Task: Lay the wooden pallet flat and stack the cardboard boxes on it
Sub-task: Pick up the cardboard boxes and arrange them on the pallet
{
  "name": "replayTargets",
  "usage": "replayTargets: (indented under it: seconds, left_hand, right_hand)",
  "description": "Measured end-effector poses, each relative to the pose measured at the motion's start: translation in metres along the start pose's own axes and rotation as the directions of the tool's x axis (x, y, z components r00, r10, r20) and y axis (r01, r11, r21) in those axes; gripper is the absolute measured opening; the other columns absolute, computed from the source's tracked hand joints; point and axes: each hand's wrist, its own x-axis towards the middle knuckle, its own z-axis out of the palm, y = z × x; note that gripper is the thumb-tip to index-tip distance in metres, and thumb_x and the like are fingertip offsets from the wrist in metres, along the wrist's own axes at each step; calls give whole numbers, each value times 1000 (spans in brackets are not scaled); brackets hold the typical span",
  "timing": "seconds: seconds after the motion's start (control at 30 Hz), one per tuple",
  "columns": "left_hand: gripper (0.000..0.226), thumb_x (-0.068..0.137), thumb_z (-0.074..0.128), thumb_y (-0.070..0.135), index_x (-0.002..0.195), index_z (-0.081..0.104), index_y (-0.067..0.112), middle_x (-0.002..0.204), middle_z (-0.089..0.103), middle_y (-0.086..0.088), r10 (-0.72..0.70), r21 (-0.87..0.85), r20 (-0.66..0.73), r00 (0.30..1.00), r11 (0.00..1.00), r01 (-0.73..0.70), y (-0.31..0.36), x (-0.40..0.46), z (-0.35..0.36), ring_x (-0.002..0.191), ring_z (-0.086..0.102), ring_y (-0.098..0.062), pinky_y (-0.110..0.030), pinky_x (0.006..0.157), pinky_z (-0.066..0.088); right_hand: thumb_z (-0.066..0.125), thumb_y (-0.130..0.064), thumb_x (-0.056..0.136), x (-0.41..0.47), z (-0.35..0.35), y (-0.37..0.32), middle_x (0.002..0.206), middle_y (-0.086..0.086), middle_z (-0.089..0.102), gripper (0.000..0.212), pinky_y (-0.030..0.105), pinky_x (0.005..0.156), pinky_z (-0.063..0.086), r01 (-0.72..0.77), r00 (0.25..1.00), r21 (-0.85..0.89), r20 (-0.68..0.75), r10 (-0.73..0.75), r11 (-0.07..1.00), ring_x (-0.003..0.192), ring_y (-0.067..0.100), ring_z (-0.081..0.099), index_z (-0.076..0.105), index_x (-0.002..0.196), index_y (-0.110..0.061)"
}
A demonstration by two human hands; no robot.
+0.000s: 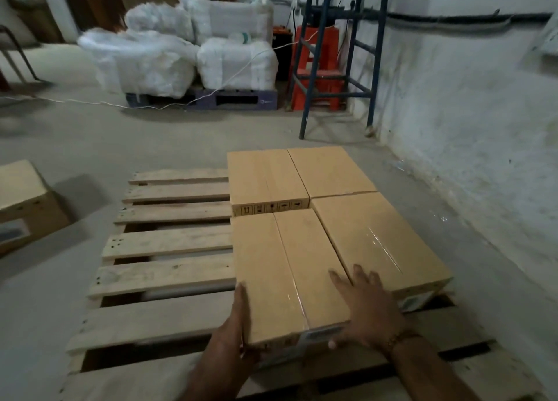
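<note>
On the flat wooden pallet [169, 243], four cardboard boxes; I press left hand [238, 325] and right hand [367, 307], fingers spread, against the nearest box [287, 277].

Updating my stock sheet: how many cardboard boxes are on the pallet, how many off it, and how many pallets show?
Cardboard boxes on the wooden pallet: 4
Cardboard boxes on the floor: 1
Pallets: 2 (wooden, blue)
Total: 7

So that's four tan cardboard boxes [290, 267] sitting on the right side of one flat slatted wooden pallet [169, 243], plus a fifth tan cardboard box [24, 201] off on the concrete floor. Further back I count four white wrapped bales [238, 62] on one dark blue pallet [235, 100].
</note>
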Motion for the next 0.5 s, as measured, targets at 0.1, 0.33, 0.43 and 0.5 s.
replayTargets:
  seconds: [0.1, 0.33, 0.43, 0.5]
  left_hand:
    - [134, 91, 79, 27, 151, -39, 49, 163, 44, 11, 1, 2, 8, 1000, 1000, -1, -10, 11, 3, 140, 53, -9, -24, 113, 47]
    - [124, 92, 80, 25, 160, -21, 48, 147, 60, 11, -33, -97, -60, 998, 995, 27, -16, 25, 8, 121, 58, -4, -29, 107, 50]
    - [121, 91, 80, 24, 150, -19, 63, 138, 56, 23, 8, -101, -70, 998, 995, -15, -17, 27, 7, 118, 57, 0, -28, 107, 50]
    - [121, 92, 79, 25, 153, -20, 61, 144, 57, 20, 12, -91, -79, 997, 996, -19, -19, 27, 9, 117, 55, 3, -28, 108, 49]
  right_hand:
    - [83, -59, 77, 5, 3, -6, 175, 12, 2, 123, 59, 125, 28, 2, 994, -94, -108, -13, 996, 157, 47, 9, 0, 165, -43]
    - [70, -70, 83, 7, -2, -13, 162, 8, 25, 104, 46, 106, 49, -47, 967, -118, -253, 16, 992, 139, 31, 38, 12, 164, -42]
    - [69, -72, 83, 5, -3, -15, 159, 5, 27, 102, 44, 103, 49, -48, 959, -122, -282, 12, 991, 136, 29, 39, 14, 164, -42]
    - [69, -71, 83, 4, -4, -16, 158, 4, 28, 102, 43, 102, 48, -49, 957, -121, -290, 12, 991, 135, 28, 39, 16, 164, -41]
